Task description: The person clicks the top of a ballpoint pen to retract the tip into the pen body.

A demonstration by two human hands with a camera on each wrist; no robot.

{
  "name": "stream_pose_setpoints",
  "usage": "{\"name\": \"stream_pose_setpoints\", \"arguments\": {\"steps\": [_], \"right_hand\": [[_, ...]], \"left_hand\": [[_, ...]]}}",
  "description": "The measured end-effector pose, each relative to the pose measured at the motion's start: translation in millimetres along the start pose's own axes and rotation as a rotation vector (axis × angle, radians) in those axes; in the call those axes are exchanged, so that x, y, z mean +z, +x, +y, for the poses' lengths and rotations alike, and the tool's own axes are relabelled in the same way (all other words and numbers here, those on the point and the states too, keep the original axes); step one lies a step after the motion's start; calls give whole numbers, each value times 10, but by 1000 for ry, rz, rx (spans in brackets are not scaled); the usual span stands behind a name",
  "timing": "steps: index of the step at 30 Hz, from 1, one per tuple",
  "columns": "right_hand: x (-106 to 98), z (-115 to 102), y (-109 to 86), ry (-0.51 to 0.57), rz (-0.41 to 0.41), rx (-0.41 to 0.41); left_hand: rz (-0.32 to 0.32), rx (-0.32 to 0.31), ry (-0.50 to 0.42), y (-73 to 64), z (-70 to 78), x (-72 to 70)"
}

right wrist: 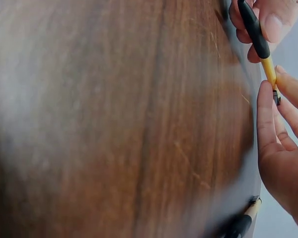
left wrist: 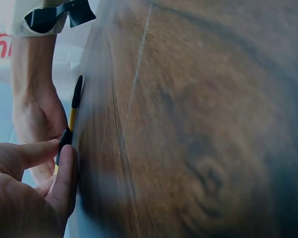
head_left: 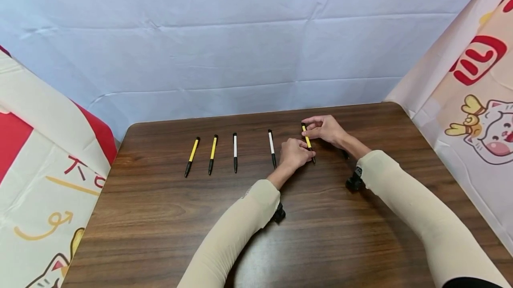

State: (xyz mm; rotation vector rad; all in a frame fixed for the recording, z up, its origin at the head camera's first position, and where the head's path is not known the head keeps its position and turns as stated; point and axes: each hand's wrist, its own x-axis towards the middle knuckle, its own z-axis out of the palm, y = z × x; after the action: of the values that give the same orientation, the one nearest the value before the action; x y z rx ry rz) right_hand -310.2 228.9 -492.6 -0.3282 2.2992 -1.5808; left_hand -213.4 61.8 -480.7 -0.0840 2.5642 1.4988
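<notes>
Both hands hold one yellow pen with black ends [head_left: 307,139] near the table's right part. In the head view the left hand [head_left: 295,153] pinches its lower black grip, and the right hand [head_left: 326,130] pinches its upper end between thumb and fingers. The right wrist view shows the held pen [right wrist: 257,35] tilted, with the left hand [right wrist: 280,20] on the black grip and the right hand [right wrist: 288,144] at the clip end. Left of the hands lies a white pen [head_left: 271,145], its tip close to the left hand.
Further left lie a white pen [head_left: 235,150] and two yellow pens, one inner [head_left: 213,152] and one outer [head_left: 193,154], on the brown wooden table [head_left: 160,217]. Another pen [left wrist: 76,96] lies beyond the held one, mostly hidden under the right wrist in the head view.
</notes>
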Motion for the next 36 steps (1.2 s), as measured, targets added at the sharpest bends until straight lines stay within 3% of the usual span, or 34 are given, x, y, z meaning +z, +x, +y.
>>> {"name": "stream_pose_setpoints", "arguments": {"steps": [11, 18, 26, 36], "right_hand": [[57, -3, -23, -180, 41, 8], [88, -47, -18, -292, 68, -31], [120, -98, -19, -355, 83, -41], [165, -157, -18, -515, 103, -58]], "left_hand": [[20, 19, 84, -38, -18, -22], [31, 46, 144, -18, -35, -23], [63, 24, 205, 12, -37, -17], [88, 38, 276, 40, -58, -12]]}}
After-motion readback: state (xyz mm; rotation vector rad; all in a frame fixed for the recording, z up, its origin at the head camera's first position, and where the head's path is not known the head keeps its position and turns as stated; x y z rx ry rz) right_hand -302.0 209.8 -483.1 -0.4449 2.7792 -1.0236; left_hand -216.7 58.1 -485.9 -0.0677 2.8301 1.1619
